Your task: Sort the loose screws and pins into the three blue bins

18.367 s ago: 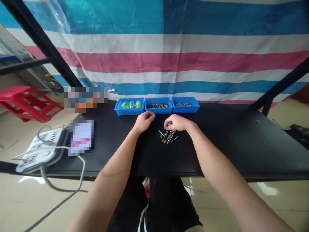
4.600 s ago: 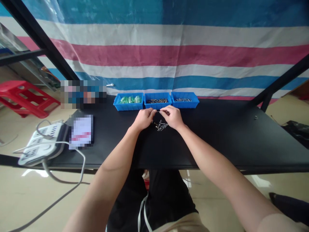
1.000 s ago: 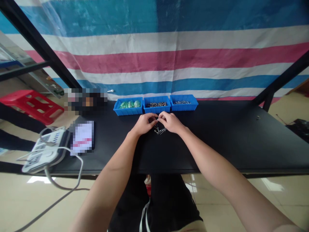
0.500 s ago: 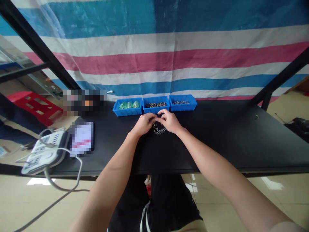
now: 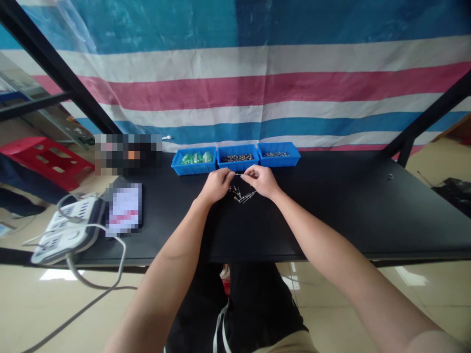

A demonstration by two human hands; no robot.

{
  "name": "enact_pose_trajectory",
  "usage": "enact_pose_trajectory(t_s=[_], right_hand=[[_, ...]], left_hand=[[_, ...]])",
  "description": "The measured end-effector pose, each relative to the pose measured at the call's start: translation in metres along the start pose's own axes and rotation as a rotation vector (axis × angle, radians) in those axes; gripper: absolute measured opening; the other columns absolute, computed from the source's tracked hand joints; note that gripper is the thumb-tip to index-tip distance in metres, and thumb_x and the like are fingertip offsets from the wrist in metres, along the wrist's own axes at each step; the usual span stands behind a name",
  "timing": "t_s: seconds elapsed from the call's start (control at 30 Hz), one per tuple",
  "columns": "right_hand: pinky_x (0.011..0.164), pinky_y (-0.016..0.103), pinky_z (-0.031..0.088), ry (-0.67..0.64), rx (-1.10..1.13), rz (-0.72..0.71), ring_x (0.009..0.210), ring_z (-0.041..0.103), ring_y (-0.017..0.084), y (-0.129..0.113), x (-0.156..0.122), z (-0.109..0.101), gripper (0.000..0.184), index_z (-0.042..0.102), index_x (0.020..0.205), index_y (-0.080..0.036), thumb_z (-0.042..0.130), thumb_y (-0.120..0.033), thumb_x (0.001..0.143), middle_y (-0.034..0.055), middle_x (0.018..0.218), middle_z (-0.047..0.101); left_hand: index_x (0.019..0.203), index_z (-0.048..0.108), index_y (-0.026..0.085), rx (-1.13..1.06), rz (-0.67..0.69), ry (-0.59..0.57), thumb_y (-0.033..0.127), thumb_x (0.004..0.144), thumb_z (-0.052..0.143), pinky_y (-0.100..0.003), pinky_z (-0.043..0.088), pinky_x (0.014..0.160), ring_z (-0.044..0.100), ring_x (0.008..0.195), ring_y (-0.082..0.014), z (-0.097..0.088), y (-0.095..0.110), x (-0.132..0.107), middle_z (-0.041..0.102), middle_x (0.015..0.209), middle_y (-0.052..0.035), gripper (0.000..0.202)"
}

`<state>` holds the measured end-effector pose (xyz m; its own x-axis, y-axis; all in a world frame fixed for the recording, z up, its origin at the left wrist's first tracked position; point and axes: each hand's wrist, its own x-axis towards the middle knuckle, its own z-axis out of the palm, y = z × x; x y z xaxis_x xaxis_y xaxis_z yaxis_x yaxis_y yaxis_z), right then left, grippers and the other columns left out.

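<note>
Between my fingertips lies a thin metal pin, held level above the black table. My left hand pinches its left end, and my right hand pinches the other end. What is at either end is hidden by the fingers. Just below my hands, a small pile of slim metal pieces lies on the tabletop; some look like pins with a thicker end. Close behind stand three blue bins: the left bin with green and clear packets, the middle bin with brassy small parts, the right bin with silvery small parts.
A white power strip with grey cables sits at the left edge of the black table. Beside it lies a blurred-out flat item. A small metal piece is at far right. A striped sheet hangs behind.
My hands have drawn slightly apart, so the thin pin now shows between them. More of the pile below is uncovered. The right fingers have lowered and closed in.
</note>
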<state>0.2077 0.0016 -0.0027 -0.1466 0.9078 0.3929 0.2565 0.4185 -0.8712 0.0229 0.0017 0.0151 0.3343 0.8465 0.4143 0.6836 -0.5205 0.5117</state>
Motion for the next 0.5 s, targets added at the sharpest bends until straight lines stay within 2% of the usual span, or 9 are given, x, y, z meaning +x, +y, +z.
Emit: enact_pose_trajectory(t_s=[0.17, 0.27, 0.37, 0.5], right_hand=[[0.048, 0.023, 0.039, -0.090, 0.160, 0.086, 0.046, 0.052, 0.009, 0.001, 0.002, -0.003, 0.023, 0.062, 0.068, -0.015, 0.068, -0.037, 0.072, 0.0008, 0.059, 0.063], [0.041, 0.020, 0.034, -0.052, 0.287, 0.171, 0.040, 0.048, 0.007, 0.002, 0.006, -0.006, 0.024, 0.061, 0.063, -0.015, 0.069, -0.037, 0.071, 0.0003, 0.055, 0.062], [0.034, 0.018, 0.024, 0.119, 0.488, 0.316, 0.035, 0.043, 0.006, 0.004, 0.013, -0.014, 0.024, 0.058, 0.062, -0.015, 0.069, -0.035, 0.070, -0.0010, 0.050, 0.058], [0.032, 0.018, 0.016, 0.438, 0.668, 0.433, 0.029, 0.034, 0.004, 0.009, 0.026, -0.032, 0.019, 0.055, 0.064, -0.016, 0.065, -0.029, 0.074, -0.0056, 0.042, 0.050]], left_hand=[[0.062, 0.048, 0.017, -0.022, -0.039, -0.008, 0.045, 0.092, 0.037, -0.025, 0.033, 0.056, 0.042, 0.055, -0.0109, 0.001, -0.001, 0.000, 0.049, 0.057, 0.0012, 0.043], [0.065, 0.052, 0.017, -0.053, -0.102, -0.020, 0.052, 0.093, 0.032, -0.025, 0.035, 0.057, 0.046, 0.057, -0.0120, 0.001, -0.003, -0.001, 0.053, 0.059, 0.0003, 0.049], [0.075, 0.057, 0.017, -0.069, -0.125, 0.010, 0.054, 0.093, 0.031, -0.027, 0.039, 0.064, 0.053, 0.065, -0.0144, 0.002, -0.006, -0.001, 0.060, 0.070, -0.0020, 0.049], [0.083, 0.060, 0.017, -0.040, -0.132, 0.064, 0.054, 0.092, 0.034, -0.030, 0.042, 0.073, 0.058, 0.077, -0.0184, 0.003, -0.009, 0.001, 0.064, 0.080, -0.0048, 0.047]])
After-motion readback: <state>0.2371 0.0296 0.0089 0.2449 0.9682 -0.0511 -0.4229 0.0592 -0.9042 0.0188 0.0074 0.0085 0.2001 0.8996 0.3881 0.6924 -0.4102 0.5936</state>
